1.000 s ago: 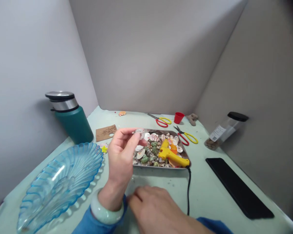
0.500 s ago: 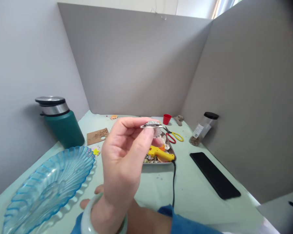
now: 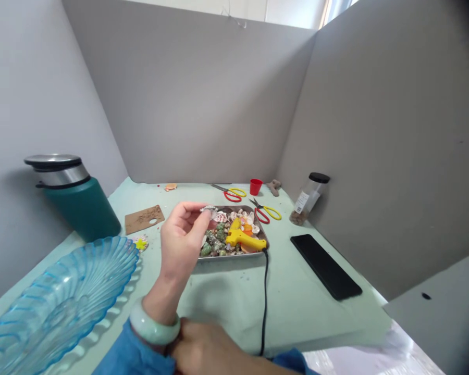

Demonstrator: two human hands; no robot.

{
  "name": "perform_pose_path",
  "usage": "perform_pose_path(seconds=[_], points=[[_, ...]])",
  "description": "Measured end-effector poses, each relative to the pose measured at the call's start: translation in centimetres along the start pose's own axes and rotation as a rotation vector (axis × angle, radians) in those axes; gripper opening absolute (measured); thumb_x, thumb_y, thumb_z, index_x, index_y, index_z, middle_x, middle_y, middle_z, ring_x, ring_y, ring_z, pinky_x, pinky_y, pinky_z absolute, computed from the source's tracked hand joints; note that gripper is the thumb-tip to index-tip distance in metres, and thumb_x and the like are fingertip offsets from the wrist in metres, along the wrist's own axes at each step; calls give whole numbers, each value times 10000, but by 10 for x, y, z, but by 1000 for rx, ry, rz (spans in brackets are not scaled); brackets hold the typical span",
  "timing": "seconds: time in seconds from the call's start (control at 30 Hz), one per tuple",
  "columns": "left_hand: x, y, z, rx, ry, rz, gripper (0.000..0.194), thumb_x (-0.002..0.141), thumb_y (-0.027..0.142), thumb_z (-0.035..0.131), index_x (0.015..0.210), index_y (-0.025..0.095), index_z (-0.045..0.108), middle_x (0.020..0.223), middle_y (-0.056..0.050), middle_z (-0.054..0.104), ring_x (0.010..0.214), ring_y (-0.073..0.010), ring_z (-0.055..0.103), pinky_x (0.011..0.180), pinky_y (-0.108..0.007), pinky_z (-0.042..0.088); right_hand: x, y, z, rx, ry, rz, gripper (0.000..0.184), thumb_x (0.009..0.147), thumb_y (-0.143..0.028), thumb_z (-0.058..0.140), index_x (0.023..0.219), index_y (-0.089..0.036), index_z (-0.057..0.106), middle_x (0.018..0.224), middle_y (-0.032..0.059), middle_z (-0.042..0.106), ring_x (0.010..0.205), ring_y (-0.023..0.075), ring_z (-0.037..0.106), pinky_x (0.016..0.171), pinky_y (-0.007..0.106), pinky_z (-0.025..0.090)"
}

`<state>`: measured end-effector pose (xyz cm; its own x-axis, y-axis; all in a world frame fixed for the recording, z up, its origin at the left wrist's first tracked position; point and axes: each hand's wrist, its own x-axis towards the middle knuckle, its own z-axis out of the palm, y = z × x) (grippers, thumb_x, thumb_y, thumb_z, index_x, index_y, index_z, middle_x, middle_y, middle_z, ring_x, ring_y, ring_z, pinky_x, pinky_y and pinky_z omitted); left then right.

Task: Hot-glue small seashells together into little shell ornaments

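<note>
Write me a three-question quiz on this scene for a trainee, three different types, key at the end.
1. Short answer: What is the left hand holding?
2. True or false: The yellow glue gun lies on the shells in the tray.
3. Multiple choice: Which lies to the right of the tray, as the wearer sees it?
A) teal bottle
B) blue dish
C) black flat slab

Key: 1. A small pale piece, too small to identify surely. 2. True. 3. C.

Had a glue gun [image 3: 244, 239] on shells [image 3: 206, 249] in the tray [image 3: 234, 257], dish [image 3: 68, 304] and bottle [image 3: 82, 208] left, jar [image 3: 309, 201] right, cup [image 3: 255, 187] behind.
</note>
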<state>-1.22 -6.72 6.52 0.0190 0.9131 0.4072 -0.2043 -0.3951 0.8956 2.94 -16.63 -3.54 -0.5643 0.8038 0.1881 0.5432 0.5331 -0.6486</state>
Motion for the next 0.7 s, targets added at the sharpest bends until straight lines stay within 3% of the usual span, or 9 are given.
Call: perform_pose_path(seconds=[0.07, 0.13, 0.23, 0.33, 0.4, 0.47, 0.7], points=[[5, -17, -7, 0, -8, -36, 200, 704, 270, 724, 835, 153, 628, 704, -2, 665, 613, -128, 650, 606, -215, 490, -15, -8, -32, 108, 44, -30, 297, 805, -293, 655, 1080, -183, 669, 1037, 70, 682, 895, 171, 652, 796, 211, 506], [10, -31, -13, -50, -22, -147, 233, 671, 268, 748, 820, 148, 614, 710, 5, 663, 600, -126, 653, 604, -215, 492, -25, -15, -67, 242, 64, -1, 423, 852, -205, 604, 1270, -240, 548, 1058, 22, 679, 869, 115, 644, 796, 178, 495], [13, -46, -20, -166, -65, -334, 260, 644, 274, 760, 804, 140, 607, 714, 2, 663, 590, -127, 647, 629, -246, 519, -27, -1, -109, 238, 288, 51, 250, 905, -195, 512, 1117, -236, 638, 921, -4, 698, 703, 100, 628, 729, 214, 507], [12, -54, -20, -183, -115, -374, 259, 645, 284, 760, 807, 139, 619, 762, -19, 682, 602, -128, 649, 638, -255, 526, -12, 37, -135, 128, 583, 108, 220, 924, -247, 476, 1045, -206, 655, 862, 24, 700, 718, 136, 639, 711, 268, 513], [11, -58, -19, -174, -133, -369, 261, 648, 288, 761, 815, 143, 622, 779, -24, 687, 602, -129, 651, 635, -253, 525, 2, 61, -144, 45, 668, 122, 204, 906, -250, 507, 1038, -202, 653, 969, 51, 688, 816, 162, 639, 740, 292, 509], [10, -60, -18, -177, -124, -377, 264, 661, 287, 756, 842, 151, 620, 766, -12, 680, 591, -128, 651, 630, -252, 526, 15, 74, -148, -26, 654, 73, 196, 883, -244, 549, 1049, -206, 645, 993, 54, 671, 825, 166, 628, 767, 307, 497], [7, -62, -14, -148, -144, -335, 192, 715, 287, 720, 836, 151, 660, 849, -47, 689, 716, -143, 638, 694, -265, 541, 29, 79, -141, -95, 646, -6, 101, 854, -177, 587, 945, -204, 622, 907, 40, 652, 781, 168, 601, 750, 303, 466]])
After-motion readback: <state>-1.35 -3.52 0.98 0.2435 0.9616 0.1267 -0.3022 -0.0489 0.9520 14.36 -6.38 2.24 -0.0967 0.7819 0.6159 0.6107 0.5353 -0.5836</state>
